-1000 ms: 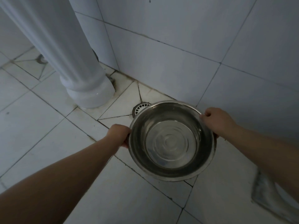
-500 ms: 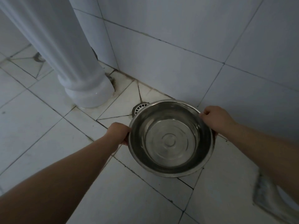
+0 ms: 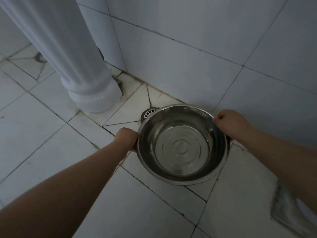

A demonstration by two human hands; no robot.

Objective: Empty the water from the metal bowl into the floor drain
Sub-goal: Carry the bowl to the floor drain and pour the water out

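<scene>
I hold a round metal bowl [image 3: 181,145] level above the tiled floor, with shallow water rippling in its bottom. My left hand [image 3: 127,138] grips the rim on its left side, and my right hand [image 3: 230,123] grips the rim at the upper right. The floor drain [image 3: 148,113], a round white grate set in the tiles near the wall, shows only as a sliver past the bowl's far left edge; the bowl hides the rest of it.
A white ceramic pedestal [image 3: 89,90] stands on the floor to the left of the drain. A tiled wall [image 3: 197,54] rises just behind the bowl. A grey and white object [image 3: 288,210] lies at the lower right, under my right forearm.
The bowl and both hands have stayed nearly where they were, shifting slightly away from me toward the wall. The water surface keeps rippling.
</scene>
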